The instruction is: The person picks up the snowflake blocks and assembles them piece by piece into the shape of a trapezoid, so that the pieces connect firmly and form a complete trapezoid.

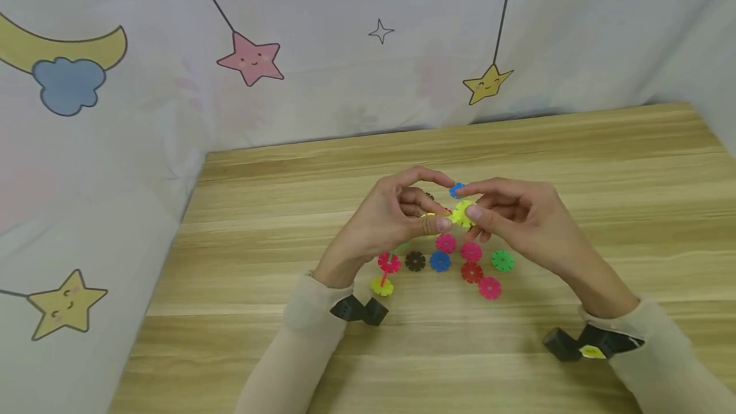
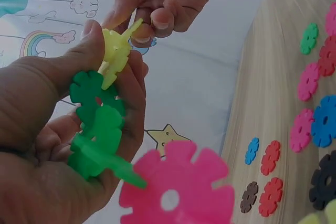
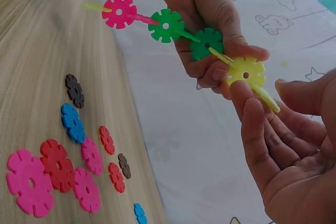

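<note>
Yellow discs [image 3: 253, 67] sit pinched in our left hand [image 1: 382, 219] and right hand [image 1: 531, 222], green discs [image 3: 172, 30] and a pink disc [image 3: 126, 17] trailing from our left grip, loose discs [image 1: 476, 276] beneath.

A wood-grained tabletop [image 1: 448, 363] fronts a pale backdrop [image 1: 345, 94] printed with smiling stars [image 1: 251, 61], a moon [image 1: 112, 45] and clouds [image 1: 70, 86].

Toward ten o'clock in the right-wrist view, the notched plastic disc chain [image 3: 175, 23] runs yellow, green, pink, yellow. From the handheld yellow end [image 1: 462, 214] in the head view, a blue notched plastic disc [image 1: 457, 190] marks twelve; the white cloth backdrop [image 1: 333, 82] bears a pink star [image 1: 251, 59] at ten; brown grain streaks the tan wooden tabletop [image 1: 259, 197].
</note>
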The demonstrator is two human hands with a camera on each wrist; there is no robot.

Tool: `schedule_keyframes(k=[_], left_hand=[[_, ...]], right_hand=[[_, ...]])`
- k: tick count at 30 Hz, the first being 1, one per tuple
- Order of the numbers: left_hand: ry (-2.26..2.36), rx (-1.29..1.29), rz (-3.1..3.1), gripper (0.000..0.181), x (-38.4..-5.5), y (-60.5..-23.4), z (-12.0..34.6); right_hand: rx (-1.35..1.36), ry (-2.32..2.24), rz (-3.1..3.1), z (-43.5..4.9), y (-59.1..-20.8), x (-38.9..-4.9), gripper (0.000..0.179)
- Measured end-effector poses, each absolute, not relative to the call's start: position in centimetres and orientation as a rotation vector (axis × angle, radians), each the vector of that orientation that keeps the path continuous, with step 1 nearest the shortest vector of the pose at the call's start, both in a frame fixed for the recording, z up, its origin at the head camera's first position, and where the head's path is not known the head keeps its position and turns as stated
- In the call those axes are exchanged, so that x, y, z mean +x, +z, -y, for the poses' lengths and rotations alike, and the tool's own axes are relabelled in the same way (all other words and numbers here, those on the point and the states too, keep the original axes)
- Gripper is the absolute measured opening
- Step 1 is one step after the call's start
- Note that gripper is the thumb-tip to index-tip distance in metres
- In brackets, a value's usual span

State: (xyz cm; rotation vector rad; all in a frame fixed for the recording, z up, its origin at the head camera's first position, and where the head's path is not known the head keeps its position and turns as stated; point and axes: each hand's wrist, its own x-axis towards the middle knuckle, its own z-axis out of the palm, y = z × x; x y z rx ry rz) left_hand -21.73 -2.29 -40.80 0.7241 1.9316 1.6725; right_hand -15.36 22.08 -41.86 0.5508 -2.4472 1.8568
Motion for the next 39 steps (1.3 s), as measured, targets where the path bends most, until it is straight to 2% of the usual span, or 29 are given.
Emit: schedule_keyframes(k=[11,26,34,39], left_hand=[[1.663,0.694,-1.853,0.045,-21.8,-40.7,2.5],[1.691,0.736,-1.865,0.04,-21.5,-40.8,2.1],[1.707,0.751,-1.883,0.041,-21.6,-40.5,2.3],[1.726,0.701,-1.886,0.041,-21.7,-40.4,2.8]], right_hand=[[0.552,2.094,2.235,-22.2,-42.0,-15.7,0.019],[0.536,2.026,2.374,-21.5,-42.4,-15.5,0.024],[0.57,2.07,2.279,-22.1,-42.8,-15.3,0.017],[0.492,1.996,2.344,-23.7,-43.7,-14.8,0.015]])
